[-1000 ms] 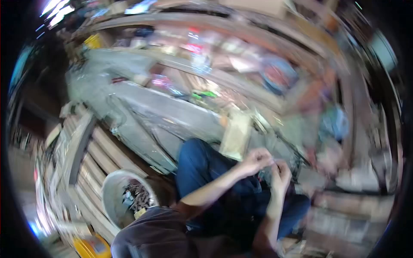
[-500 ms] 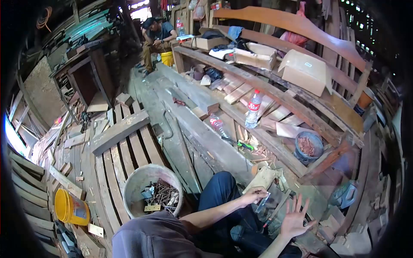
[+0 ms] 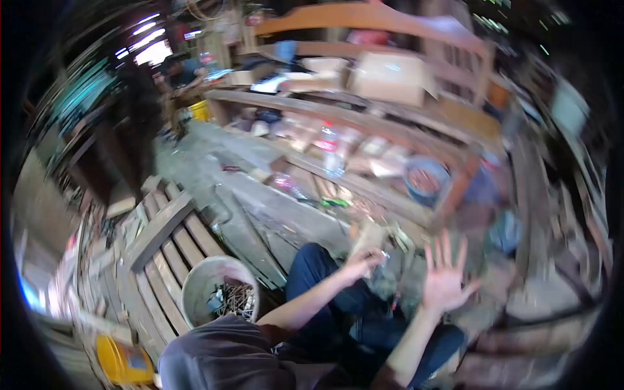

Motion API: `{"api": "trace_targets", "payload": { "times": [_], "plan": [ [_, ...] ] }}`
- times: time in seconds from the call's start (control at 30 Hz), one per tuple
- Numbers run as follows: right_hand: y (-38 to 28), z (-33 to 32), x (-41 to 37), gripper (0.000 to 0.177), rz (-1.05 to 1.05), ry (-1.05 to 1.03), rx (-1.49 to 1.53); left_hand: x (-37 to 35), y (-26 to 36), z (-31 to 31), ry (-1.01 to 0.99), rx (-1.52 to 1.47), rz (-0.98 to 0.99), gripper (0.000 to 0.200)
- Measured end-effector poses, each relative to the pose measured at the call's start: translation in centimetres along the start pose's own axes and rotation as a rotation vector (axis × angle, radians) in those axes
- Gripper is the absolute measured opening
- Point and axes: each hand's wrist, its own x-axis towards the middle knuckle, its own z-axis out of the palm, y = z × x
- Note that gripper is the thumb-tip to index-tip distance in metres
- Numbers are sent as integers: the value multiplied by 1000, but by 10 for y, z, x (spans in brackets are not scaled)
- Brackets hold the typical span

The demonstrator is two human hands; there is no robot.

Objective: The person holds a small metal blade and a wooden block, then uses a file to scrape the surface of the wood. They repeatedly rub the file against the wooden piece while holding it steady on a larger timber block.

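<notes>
Blur softens the whole view. My left hand [image 3: 365, 262] is closed, pinching a small shiny flat piece [image 3: 385, 259] whose kind I cannot make out. Just beyond it lies a pale wood block [image 3: 369, 238] among scraps. My right hand [image 3: 446, 279] is raised to the right, palm towards me and fingers spread, holding nothing. Beneath both arms are my bent legs in dark trousers [image 3: 318, 273]. At my left knee stands a round pale bucket [image 3: 188, 292] with many dark, thin pieces inside.
A long wooden bench frame [image 3: 383, 14] stretches across the back, bearing a cardboard box [image 3: 389, 78]. Beside it are a plastic bottle [image 3: 331, 153] and a blue-grey bucket [image 3: 426, 182]. A slatted wooden piece [image 3: 170, 250] and yellow bucket [image 3: 123, 361] lie left. Another person [image 3: 182, 78] sits far back.
The view has swung right, shifting the surroundings leftward and blurring them. My right hand is raised higher with its fingers spread wider. My left hand keeps its pinch on the shiny piece.
</notes>
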Motion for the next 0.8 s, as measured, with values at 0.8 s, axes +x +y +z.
{"api": "trace_targets", "payload": {
  "times": [0.8],
  "plan": [
    [-2, 75, 3, 102, -28, -131, 112, -4, 15, 25, -66, 10, -1, 7]
  ]
}}
